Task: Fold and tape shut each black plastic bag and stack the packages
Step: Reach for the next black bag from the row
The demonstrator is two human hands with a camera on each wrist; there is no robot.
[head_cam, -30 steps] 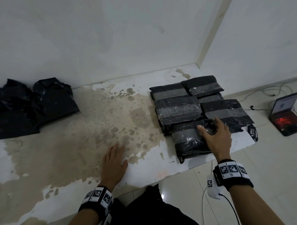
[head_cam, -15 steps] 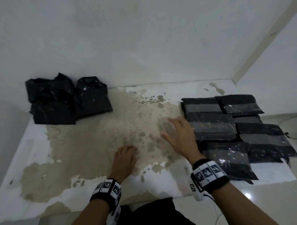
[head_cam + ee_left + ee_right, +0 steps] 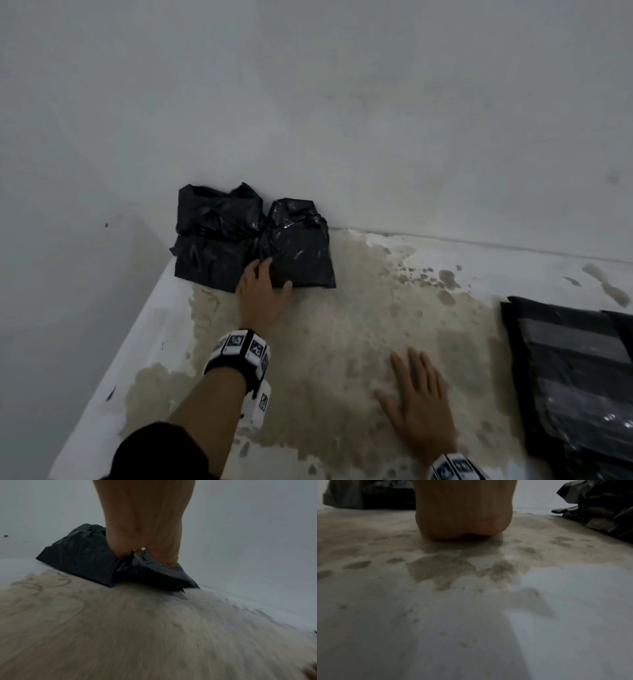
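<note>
On the stained table point(image 3: 342, 342), left hand point(image 3: 262, 294) grips a black bag point(image 3: 298, 253); right hand point(image 3: 419, 404) lies flat.

Dim, flat, grey-blue light in all three views, with no visible lamp and only soft shadows, the clearest a dark patch on the stained table point(image 3: 436, 615) below the right hand point(image 3: 464, 507). Small glints of glare on the crumpled black bag point(image 3: 297, 246) and on the taped packages point(image 3: 579, 394) at the right edge of the head view, where lines bend from the wide lens. Strong motion blur over the table surface in the left wrist view, softness and noise in the right wrist view, both with the hands close and out of focus.
</note>
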